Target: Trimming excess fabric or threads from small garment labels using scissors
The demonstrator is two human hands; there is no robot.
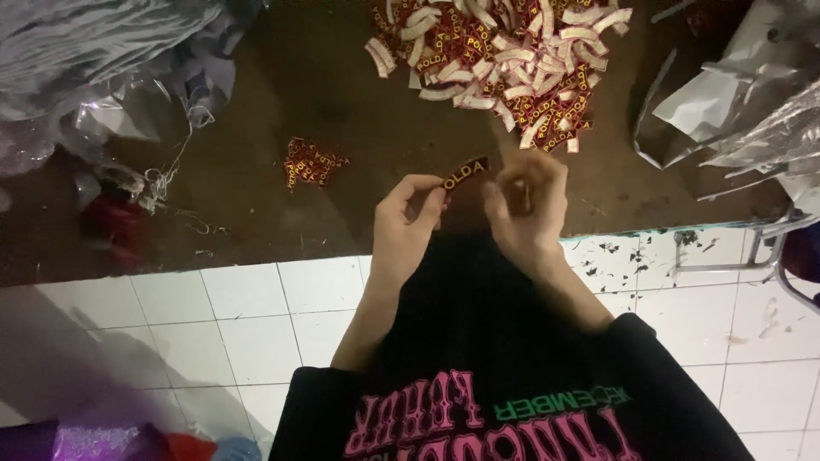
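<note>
Your left hand (408, 215) pinches one end of a small curved patch (465, 173), dark red with yellow lettering, thumb and forefinger closed on its lower left tip. The patch sits just above and between your two hands, over the brown mat (342, 111). Its long axis runs on a slant, from lower left at your left fingertips up to the right, where the free end points toward your right hand (525, 205). The lettered face is turned up toward you.

Your right hand is curled, fingers bent in toward the palm, with a thin pale sliver showing between them; you cannot tell from here whether it grips that sliver firmly or touches the patch's upper end, though it is just beside it.

A big heap of like patches (504, 60), many lying white side up, lies well beyond your hands at the far edge of the mat. A small stack (313, 162) of patches, red face up, lies to the left of your left hand, apart from it. Crumpled plastic bags (735, 94) lie at the right, and white floor tiles (239, 316) run under your forearms.
</note>
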